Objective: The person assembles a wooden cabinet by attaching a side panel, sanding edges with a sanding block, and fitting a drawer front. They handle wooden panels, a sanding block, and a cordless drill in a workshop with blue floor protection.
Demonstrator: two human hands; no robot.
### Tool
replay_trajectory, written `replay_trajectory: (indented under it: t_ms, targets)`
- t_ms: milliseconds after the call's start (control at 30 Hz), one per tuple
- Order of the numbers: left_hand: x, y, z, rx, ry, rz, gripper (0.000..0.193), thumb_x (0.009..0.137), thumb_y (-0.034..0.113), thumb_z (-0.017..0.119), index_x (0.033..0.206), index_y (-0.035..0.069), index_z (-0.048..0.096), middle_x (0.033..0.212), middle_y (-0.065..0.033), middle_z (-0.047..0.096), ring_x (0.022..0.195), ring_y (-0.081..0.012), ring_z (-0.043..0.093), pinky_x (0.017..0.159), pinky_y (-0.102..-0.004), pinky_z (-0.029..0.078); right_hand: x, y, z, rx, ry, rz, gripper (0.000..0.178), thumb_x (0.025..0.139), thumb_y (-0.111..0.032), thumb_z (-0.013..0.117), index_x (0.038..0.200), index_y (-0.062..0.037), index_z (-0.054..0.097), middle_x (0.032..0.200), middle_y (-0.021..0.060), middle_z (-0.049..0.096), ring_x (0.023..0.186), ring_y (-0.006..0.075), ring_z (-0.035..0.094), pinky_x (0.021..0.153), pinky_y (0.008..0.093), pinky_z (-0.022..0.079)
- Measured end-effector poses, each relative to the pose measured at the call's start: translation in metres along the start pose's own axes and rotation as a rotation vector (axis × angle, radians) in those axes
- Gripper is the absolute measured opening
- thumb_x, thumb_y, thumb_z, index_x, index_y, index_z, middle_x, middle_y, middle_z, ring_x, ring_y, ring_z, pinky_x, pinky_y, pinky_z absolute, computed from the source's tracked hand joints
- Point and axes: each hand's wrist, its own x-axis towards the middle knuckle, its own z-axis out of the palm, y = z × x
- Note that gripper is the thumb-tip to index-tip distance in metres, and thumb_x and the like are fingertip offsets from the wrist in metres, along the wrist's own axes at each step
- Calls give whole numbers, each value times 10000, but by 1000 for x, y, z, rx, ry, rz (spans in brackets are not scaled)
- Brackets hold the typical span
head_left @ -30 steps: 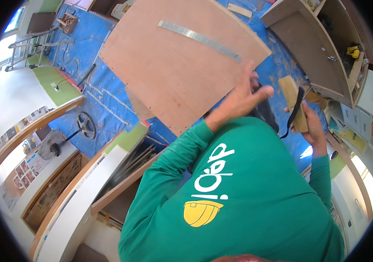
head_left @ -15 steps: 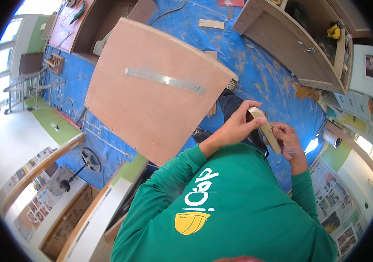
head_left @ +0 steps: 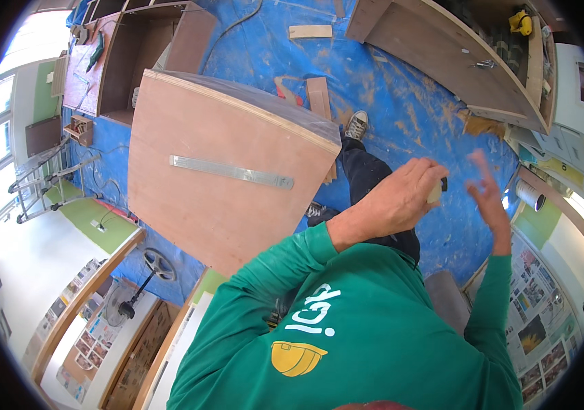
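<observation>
My left hand (head_left: 401, 195) is closed around what looks like a roll of tape (head_left: 435, 193). Only a pale yellowish part and a dark end show past the fingers. To the right of it, my right hand (head_left: 489, 195) is raised and blurred, fingers stretched apart with nothing seen in them. Left of my hands stands a wooden box-shaped cabinet, its plywood panel (head_left: 203, 212) facing up. A steel ruler (head_left: 230, 172) lies across that panel, touched by neither hand.
Blue plastic sheeting (head_left: 435, 109) covers the dusty floor. Wood offcuts (head_left: 318, 98) lie beyond the cabinet, near my shoe (head_left: 356, 126). An open wooden cabinet (head_left: 442, 61) stands at far right, another (head_left: 145, 48) at far left. A fan (head_left: 117, 304) is at lower left.
My right hand has come away from the roll and moved right, fingers spreading. My left hand has shifted right with the roll and turned. The view has also shifted.
</observation>
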Motion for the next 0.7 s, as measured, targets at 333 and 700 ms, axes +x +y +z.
replay_trajectory:
  t_ms: [333, 700]
  targets:
    - [35, -43, -123, 12, 91, -485, 598, 978, 305, 738, 1442, 32, 477, 1304, -125, 594, 1073, -193, 619, 880, -365, 529, 48, -110, 92, 766, -386, 263, 623, 1008, -479, 642, 1395, -11, 501, 887, 15, 573, 725, 106, 563, 638, 299, 505]
    - [67, -251, -302, 629, 193, -402, 481, 1053, 359, 592, 1382, 11, 536, 1005, -217, 706, 948, -323, 696, 851, -419, 522, 93, -15, 264, 1294, -170, 1129, 498, 1020, -581, 521, 1059, -85, 501, 743, 5, 507, 566, 117, 479, 490, 272, 428]
